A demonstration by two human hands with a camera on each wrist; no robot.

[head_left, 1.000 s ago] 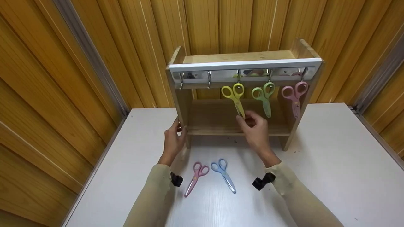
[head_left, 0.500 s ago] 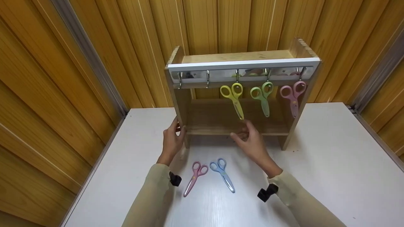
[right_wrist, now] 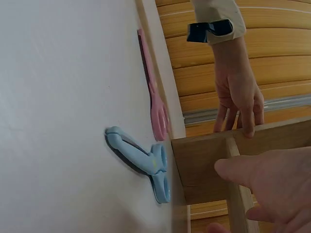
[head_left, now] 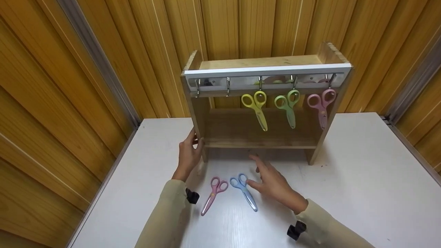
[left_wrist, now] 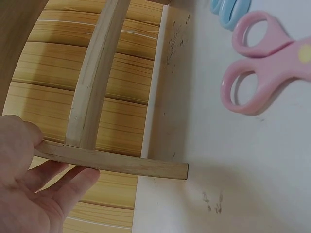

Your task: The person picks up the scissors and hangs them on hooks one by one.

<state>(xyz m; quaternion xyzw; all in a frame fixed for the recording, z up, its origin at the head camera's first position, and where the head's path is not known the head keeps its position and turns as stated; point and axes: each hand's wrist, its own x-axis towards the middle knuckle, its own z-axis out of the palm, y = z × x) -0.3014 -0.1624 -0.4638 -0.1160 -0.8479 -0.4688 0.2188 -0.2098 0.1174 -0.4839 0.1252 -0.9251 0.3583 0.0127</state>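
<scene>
My left hand [head_left: 187, 156] grips the left side panel of a small wooden shelf [head_left: 262, 142], thumb in front and fingers behind it, as the left wrist view also shows. My right hand [head_left: 275, 182] is over the table with fingers spread, holding nothing; its thumb overlaps the handle of the blue scissors [head_left: 248, 197] in the head view. Left of these lie pink scissors [head_left: 213, 193], handles toward the shelf. From hooks along the shelf's front hang yellow scissors [head_left: 259, 115], green scissors [head_left: 290, 115] and another pink pair [head_left: 322, 113], each by one handle loop.
Two hooks at the left of the rail, one being this hook [head_left: 228, 86], carry no scissors. The shelf stands on a white table [head_left: 361, 179] against a wood-panelled wall [head_left: 255, 31]. Metal strips [head_left: 103, 62] run along the wall corners.
My right hand has let go of the tip of the hanging yellow scissors and come down toward the blue scissors, fingers spreading. My left hand has stayed on the shelf panel.
</scene>
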